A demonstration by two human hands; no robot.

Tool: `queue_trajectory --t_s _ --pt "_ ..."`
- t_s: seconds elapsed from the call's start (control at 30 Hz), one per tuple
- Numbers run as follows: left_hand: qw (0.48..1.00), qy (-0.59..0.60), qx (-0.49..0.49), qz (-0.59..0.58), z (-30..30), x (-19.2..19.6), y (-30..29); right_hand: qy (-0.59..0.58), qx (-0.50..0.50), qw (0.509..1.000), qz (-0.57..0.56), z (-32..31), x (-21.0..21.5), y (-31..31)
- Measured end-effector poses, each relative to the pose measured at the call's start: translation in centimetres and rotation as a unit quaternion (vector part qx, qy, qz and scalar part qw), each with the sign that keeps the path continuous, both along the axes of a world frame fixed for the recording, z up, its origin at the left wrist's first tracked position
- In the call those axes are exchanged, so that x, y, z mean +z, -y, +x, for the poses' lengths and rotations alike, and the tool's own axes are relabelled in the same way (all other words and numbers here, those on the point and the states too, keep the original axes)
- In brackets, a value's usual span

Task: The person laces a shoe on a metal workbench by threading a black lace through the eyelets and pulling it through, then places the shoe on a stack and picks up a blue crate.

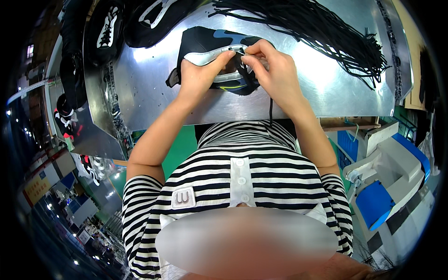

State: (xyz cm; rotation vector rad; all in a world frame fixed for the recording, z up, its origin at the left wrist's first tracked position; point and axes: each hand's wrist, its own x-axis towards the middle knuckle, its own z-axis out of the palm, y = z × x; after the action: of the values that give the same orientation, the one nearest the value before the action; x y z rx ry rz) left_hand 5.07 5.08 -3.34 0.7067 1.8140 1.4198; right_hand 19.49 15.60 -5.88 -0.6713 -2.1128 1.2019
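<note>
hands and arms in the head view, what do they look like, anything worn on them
Both the left hand and right hand are bare: no gloves, rings or watch visible. The forearms are uncovered. Short black-and-white striped sleeves end above the elbows.

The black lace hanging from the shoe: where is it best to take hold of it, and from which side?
Probably grip the black lace on its free hanging stretch, just below the right hand, coming from the table's near edge. There it hangs straight and apart from the shoe upper; higher up, the fingers cover it.
</note>
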Motion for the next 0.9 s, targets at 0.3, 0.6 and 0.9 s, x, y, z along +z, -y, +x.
queue_trajectory --t_s 0.3,0.6,0.9 --pt "0.99 -0.132 -0.023 0.04 0.4 -1.4 1.3 0.095 0.034 0.995 -0.016 -0.3 1.2 -0.4" --pt "0.993 0.017 -0.087 -0.077 -1.4 0.0 1.5 0.186 0.07 0.979 0.044 -1.0 3.5 -1.9" --pt "0.997 0.025 -0.04 -0.057 -1.9 -1.7 0.6 0.063 0.037 0.99 -0.121 -4.1 -1.3 -1.2"
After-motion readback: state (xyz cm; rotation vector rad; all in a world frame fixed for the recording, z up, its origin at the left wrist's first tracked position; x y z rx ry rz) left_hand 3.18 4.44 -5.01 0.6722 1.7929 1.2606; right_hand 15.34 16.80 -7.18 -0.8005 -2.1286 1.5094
